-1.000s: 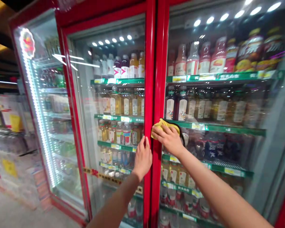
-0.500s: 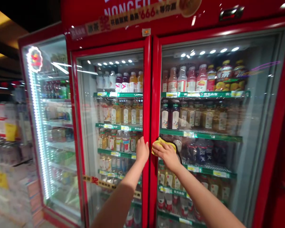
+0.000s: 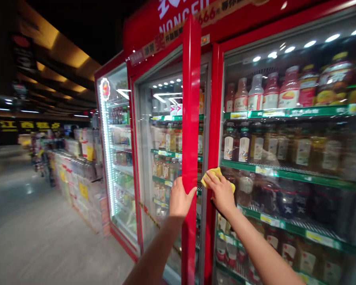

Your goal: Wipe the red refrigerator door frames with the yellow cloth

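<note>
Grey floor (image 3: 47,225) is kinda shining, stacks (image 3: 77,190) are running alongside, ceiling (image 3: 77,57) is glowing amber in patches, yellow-lettered sign (image 3: 29,125) is showing way back.

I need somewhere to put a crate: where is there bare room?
Bare floor shows at lower left, bordered by the stacked boxes and leftmost fridge. Crowded: the shelves at right, lined with bottles, and the open door's edge, where the left hand rests.
</note>
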`<move>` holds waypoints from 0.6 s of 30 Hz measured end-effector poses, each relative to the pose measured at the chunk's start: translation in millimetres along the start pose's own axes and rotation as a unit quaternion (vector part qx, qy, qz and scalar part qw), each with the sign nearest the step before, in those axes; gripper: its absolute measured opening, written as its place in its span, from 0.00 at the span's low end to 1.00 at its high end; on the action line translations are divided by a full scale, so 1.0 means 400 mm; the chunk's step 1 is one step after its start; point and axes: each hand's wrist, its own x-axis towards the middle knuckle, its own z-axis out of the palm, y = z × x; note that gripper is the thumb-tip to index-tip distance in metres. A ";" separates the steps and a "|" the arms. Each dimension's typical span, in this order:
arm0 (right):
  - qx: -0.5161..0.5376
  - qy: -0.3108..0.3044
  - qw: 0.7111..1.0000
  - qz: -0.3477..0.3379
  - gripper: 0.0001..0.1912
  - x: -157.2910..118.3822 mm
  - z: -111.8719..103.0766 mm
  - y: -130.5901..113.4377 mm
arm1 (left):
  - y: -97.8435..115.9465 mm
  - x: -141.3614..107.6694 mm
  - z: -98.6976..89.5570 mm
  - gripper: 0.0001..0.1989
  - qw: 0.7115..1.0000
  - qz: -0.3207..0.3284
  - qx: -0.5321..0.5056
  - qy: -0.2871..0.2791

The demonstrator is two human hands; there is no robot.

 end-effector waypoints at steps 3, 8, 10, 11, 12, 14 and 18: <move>0.135 0.029 0.990 -0.006 0.36 0.032 -0.004 -0.063 | -0.025 -0.058 -0.106 0.26 0.996 -0.003 0.053 0.070; 0.360 0.051 0.925 -0.109 0.37 0.075 0.018 -0.227 | -0.027 -0.123 -0.286 0.42 0.969 -0.028 0.193 0.151; 0.411 0.042 0.900 -0.136 0.35 0.082 0.041 -0.310 | -0.021 -0.124 -0.348 0.44 0.951 -0.002 0.257 0.170; 0.438 0.038 0.887 -0.144 0.34 0.084 0.055 -0.353 | -0.021 -0.119 -0.376 0.43 0.941 0.028 0.288 0.175; 0.468 0.035 0.870 -0.150 0.33 0.087 0.069 -0.396 | -0.024 -0.111 -0.402 0.41 0.931 0.065 0.316 0.170; 0.527 0.032 0.835 -0.158 0.32 0.095 0.098 -0.480 | -0.042 -0.090 -0.452 0.40 0.913 0.133 0.363 0.133; 0.603 0.025 0.781 -0.162 0.33 0.132 0.149 -0.623 | -0.109 -0.059 -0.560 0.40 0.879 0.163 0.442 0.078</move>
